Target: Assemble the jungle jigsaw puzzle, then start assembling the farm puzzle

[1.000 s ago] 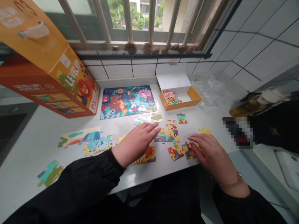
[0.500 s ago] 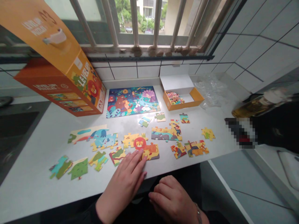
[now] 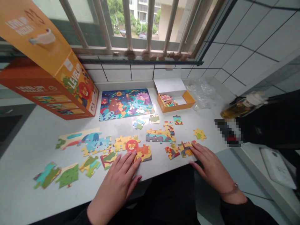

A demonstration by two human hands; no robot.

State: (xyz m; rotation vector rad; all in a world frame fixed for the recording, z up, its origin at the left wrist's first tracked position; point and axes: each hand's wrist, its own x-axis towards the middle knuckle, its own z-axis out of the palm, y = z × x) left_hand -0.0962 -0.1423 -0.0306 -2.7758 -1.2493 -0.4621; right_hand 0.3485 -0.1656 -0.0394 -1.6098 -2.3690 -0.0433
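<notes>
My left hand lies with fingers stretched out, its tips on the lower edge of the joined lion puzzle pieces and beside the brown-and-green branch piece. At the right, my right hand rests its extended fingers on the leopard puzzle pieces, covering part of the leopard. Just left of those sits a small lion puzzle piece. Above, between the hands, are joined hippo puzzle pieces. Joined elephant puzzle pieces lie farther left.
A finished dark jungle puzzle lies near the wall, beside an open yellow box with more pieces. A tall orange puzzle box stands left. Clear plastic wrap and an oil bottle are at right. Loose green pieces lie front left.
My right hand has moved up and right from the counter's front edge, opening from a loose curl onto the leopard pieces. My left hand stays at the lion pieces. The view has shifted slightly right.
</notes>
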